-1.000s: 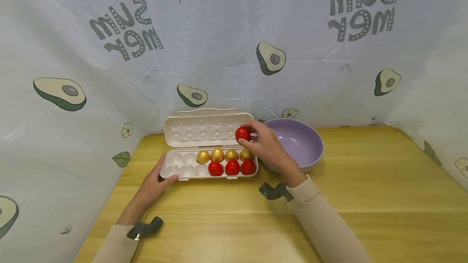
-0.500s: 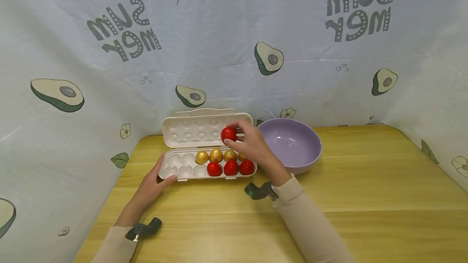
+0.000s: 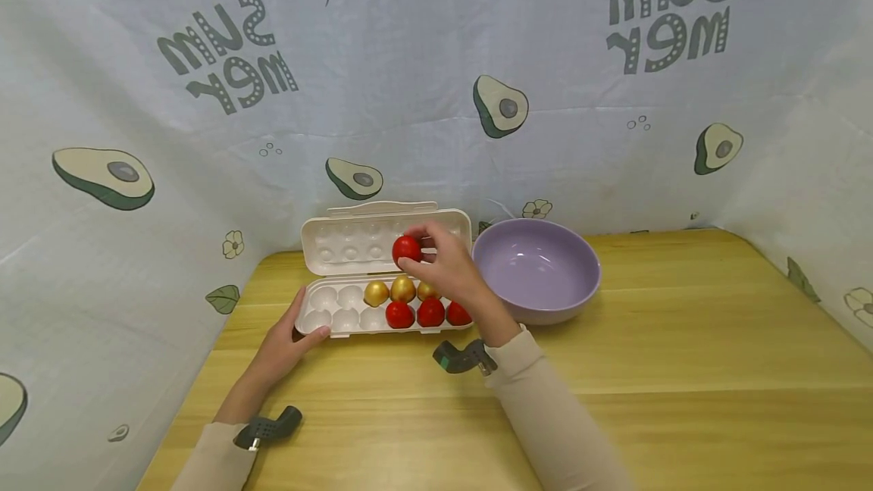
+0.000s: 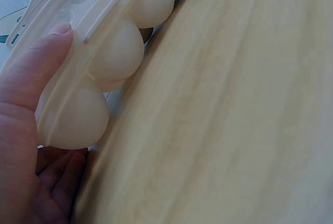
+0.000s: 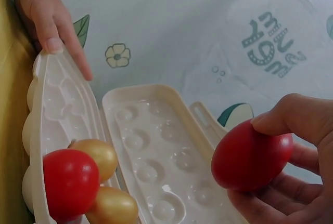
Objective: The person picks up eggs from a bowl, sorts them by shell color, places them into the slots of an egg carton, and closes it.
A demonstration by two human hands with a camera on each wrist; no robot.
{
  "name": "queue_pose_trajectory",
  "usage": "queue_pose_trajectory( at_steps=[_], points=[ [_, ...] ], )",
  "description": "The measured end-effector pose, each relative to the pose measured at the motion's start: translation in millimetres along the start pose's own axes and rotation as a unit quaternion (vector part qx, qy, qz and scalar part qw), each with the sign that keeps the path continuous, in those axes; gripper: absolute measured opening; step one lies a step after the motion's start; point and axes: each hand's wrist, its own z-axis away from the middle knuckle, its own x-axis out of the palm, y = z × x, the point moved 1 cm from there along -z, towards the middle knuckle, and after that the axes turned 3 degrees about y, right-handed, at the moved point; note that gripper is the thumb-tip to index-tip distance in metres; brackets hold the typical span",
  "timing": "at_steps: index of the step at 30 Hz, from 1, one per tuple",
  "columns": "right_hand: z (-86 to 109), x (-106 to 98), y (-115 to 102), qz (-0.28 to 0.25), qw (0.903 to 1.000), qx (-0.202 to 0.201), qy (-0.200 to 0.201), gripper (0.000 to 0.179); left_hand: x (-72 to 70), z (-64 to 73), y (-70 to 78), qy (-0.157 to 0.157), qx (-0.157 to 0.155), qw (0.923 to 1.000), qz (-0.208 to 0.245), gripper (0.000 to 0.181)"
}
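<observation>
My right hand (image 3: 446, 267) pinches a red egg (image 5: 252, 155) between thumb and fingertips, over the raised lid (image 3: 348, 241) of a white plastic egg carton (image 3: 339, 332). The carton lies open on the table. In its front row sit red eggs (image 3: 430, 313); behind them are gold eggs (image 3: 377, 294), the rightmost hidden by my right wrist. Cups at the left end hold nothing. My left hand (image 3: 280, 347) grips that end, the thumb (image 4: 44, 63) on the rim and curled fingers (image 4: 65, 182) beside the rounded cups.
A purple bowl (image 3: 539, 301) stands right of the carton, with nothing visible inside. The wooden table (image 3: 682, 339) reaches back to a white curtain (image 3: 423, 82) printed with avocados. Each wrist carries a dark camera mount (image 3: 269, 426).
My right hand has carried the red egg leftward along the lid, away from the bowl. The left hand stays on the carton's end.
</observation>
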Motion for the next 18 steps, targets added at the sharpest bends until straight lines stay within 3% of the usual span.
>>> queue_pose_trajectory(
  at_steps=[7, 18],
  points=[
    [0.7, 11, -1, 0.000, 0.9997, 0.025, -0.003, 0.036, -0.6, -0.3, -0.7, 0.002, 0.002, 1.0000, 0.001, 0.093],
    [5.7, 19, 4, 0.008, 0.9996, 0.022, -0.017, 0.034, -0.5, -0.2, -1.0, 0.005, 0.010, 0.9999, 0.006, 0.092]
  ],
)
